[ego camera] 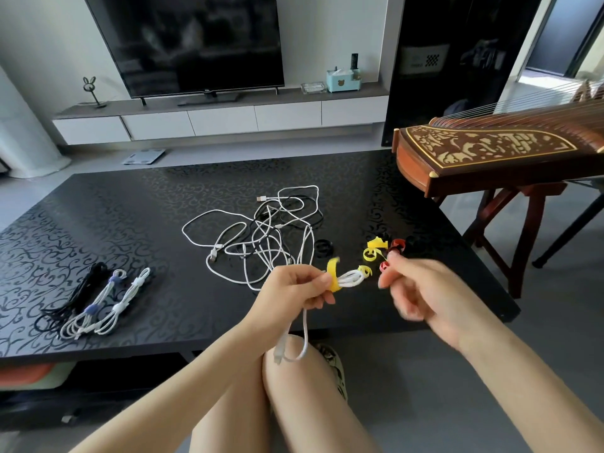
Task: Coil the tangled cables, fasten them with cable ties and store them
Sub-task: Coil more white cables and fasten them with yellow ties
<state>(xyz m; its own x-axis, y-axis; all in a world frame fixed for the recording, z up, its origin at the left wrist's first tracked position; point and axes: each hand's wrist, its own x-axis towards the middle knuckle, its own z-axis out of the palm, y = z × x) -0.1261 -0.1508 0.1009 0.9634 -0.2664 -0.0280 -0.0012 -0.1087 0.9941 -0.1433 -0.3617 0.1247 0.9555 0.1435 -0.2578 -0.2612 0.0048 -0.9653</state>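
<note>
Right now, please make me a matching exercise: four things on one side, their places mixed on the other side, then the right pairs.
1 tangled cables
2 tied cable bundles
3 folded white cable
4 loose cable ties

a in the left hand
b table, right part
c table, left part
d table, middle

Pairs: 1-d, 2-c, 3-a, 4-b

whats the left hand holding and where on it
The left hand pinches a coiled white cable beside its yellow tie, near one looped end.
</note>
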